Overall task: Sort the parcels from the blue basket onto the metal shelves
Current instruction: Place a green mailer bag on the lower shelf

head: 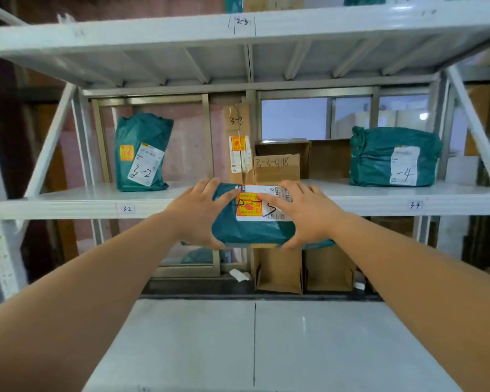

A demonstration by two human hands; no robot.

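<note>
A teal parcel (252,234) is held in the air by both hands, just in front of the front edge of the middle shelf (68,200) and level with it; whether it touches that edge cannot be told. The parcel's left end is gripped by the left hand (197,215), with the fingers curled over the top and the thumb tucked under the bottom edge. Its right end is gripped by the right hand (304,215) in the same way, the fingers being laid across a white shipping label (248,190) that bears an orange sticker and handwritten black marks. On the middle shelf, an upright teal bag (142,154) marked "3-2" is seen to the left, a thin cardboard box (239,148) is stood on end behind the held parcel, an open carton (277,166) marked with handwritten numbers is placed just beside it, and a bulky teal bag (393,157) is set at the right. Small tags reading "3-2" (127,208) and "3-4" (415,205) are fixed to the shelf's front edge. The upper shelf (125,35) is marked "2-3". Below, a pale lower shelf (323,349) is seen, and two brown cartons (277,270) are stood behind it.
</note>
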